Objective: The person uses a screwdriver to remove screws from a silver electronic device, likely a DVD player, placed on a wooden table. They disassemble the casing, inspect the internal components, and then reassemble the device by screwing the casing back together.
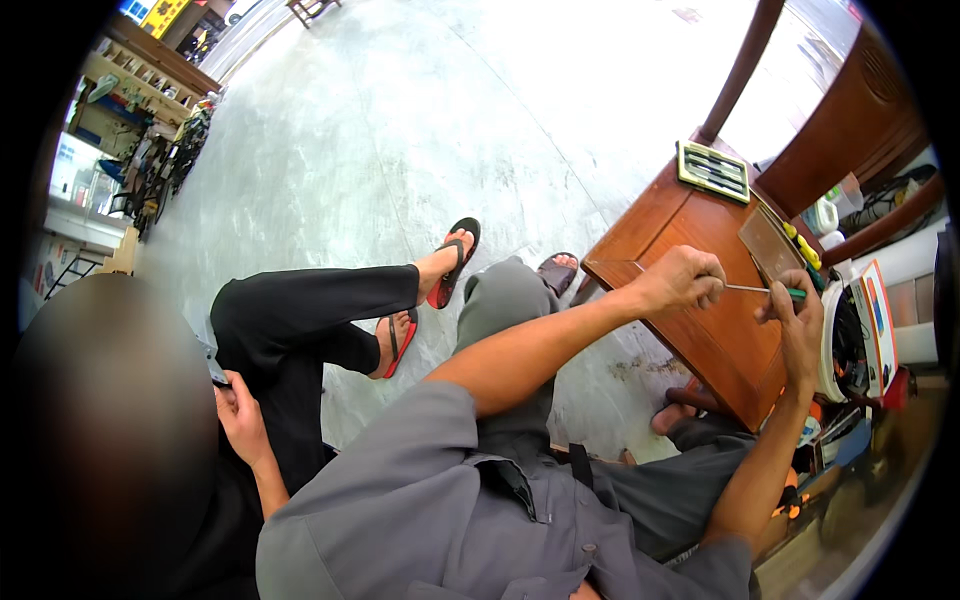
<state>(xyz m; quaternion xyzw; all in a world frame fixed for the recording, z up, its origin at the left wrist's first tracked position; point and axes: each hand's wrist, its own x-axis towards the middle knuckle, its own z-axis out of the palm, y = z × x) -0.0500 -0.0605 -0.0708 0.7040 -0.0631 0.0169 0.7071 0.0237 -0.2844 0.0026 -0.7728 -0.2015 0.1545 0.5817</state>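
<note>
My left hand (690, 280) is closed around the far end of a thin metal shaft (745, 288), above the wooden seat of a chair (668, 240). To its right, my right hand (790, 320) grips the green handle (797, 294) at the other end. An open case with several dark slim tools (712, 172) lies at the seat's far corner. Beside my hands are a flat brownish rectangular block (760, 240) and a yellow-handled tool (805, 250).
At left a seated person in black trousers (280, 330) holds a small device in one hand (243, 420). The concrete floor (360, 140) stretches toward a street. Shelves and clutter (150, 150) line the left; assorted containers (855, 330) stand right of the chair.
</note>
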